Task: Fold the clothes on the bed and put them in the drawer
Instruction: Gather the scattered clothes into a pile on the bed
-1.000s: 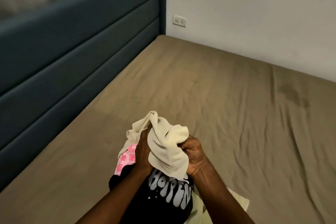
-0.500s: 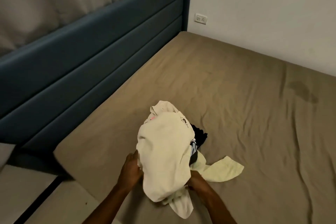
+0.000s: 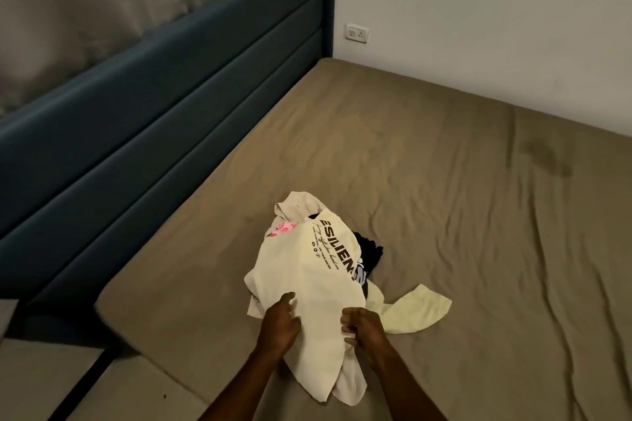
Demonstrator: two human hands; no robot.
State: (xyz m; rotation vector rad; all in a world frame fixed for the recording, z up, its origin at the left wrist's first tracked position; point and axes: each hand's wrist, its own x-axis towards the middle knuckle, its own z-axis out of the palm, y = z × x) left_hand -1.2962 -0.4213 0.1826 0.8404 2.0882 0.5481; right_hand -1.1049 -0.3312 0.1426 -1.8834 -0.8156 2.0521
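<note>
**Fingers curled on the cream shirt at the near edge of the pile**

Fingers (image 3: 347,319) of my right hand (image 3: 362,326) are curled tight, bunching the lower part of the cream T-shirt (image 3: 314,280) between them. My left hand (image 3: 278,323) sits just beside it on the same shirt, its fingers bent and pressing into the cloth; whether they pinch a fold I cannot tell. Both hands are close together, with a strip of shirt between them.

That cream shirt lies on top of the clothes pile, black lettering facing up along its right side. Under it I see a black garment (image 3: 369,249) poking out to the right, a scrap of pink patterned fabric (image 3: 282,229) at the far left, a beige piece (image 3: 297,203) at the far end, and a pale yellow garment (image 3: 417,311) spreading out to the right on the sheet.

All of it rests on the bed (image 3: 478,198), near the corner closest to me, on a wrinkled brown sheet. Left of the bed runs a dark blue padded headboard (image 3: 154,106) with a grey curtain (image 3: 102,0) above it. A white wall socket (image 3: 356,33) sits on the far wall.
</note>
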